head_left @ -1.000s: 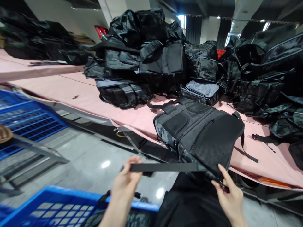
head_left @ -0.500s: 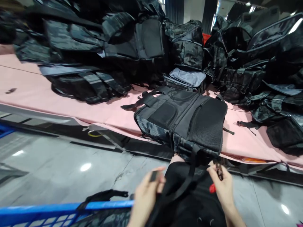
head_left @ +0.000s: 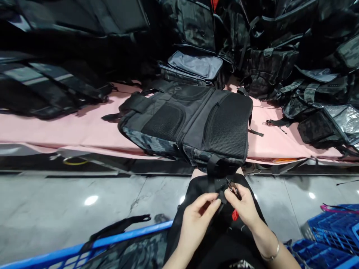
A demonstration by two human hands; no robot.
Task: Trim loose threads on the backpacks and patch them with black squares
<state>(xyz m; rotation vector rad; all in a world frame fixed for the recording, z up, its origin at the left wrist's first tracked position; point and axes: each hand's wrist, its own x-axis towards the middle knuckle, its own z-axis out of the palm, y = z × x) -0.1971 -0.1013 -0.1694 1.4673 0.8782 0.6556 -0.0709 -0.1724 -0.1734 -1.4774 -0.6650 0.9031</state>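
A dark grey and camouflage backpack (head_left: 193, 129) lies on the pink-covered table with its mesh back panels facing up. From its near edge a black webbing strap (head_left: 212, 172) hangs down over my lap. My left hand (head_left: 198, 215) is closed, thumb and fingers pinching the strap's end. Close beside it, my right hand (head_left: 244, 207) is wrapped around small dark thread snips (head_left: 235, 189), their tips pointing up and away from me. A red piece (head_left: 235, 215) shows below the right hand; I cannot tell whether it is attached to the snips.
Camouflage bags are piled along the back of the pink-covered table (head_left: 112, 132). An open bag with a grey lining (head_left: 196, 64) sits behind the backpack. A blue crate (head_left: 134, 237) holding camouflage fabric stands at my left, and blue crates (head_left: 333, 228) at my right.
My hands have come together over my lap, and the left now pinches the strap end. The view has tilted down and turned right, bringing the right-hand crates into sight.
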